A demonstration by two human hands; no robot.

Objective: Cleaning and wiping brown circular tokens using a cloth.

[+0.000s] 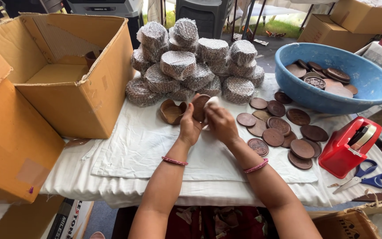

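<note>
brown round disc (199, 107) sits upright between both hands at table centre. left hand (190, 126) grips its lower edge, likely to steady it; right hand (219, 122) is closed on a white cloth or wrap (212, 102) pressed to the disc's face. small brown holder (172, 111) just left of it. loose discs (279, 132) spread flat to the right, within reach. bubble-wrapped stacks (191, 62) piled behind. blue basin (368, 84) holds more discs. red tape dispenser (349, 146) and blue scissors (370, 179) far right. open cardboard box (85, 97) left. table (147, 146) covered in white cloth; more boxes behind.
</note>
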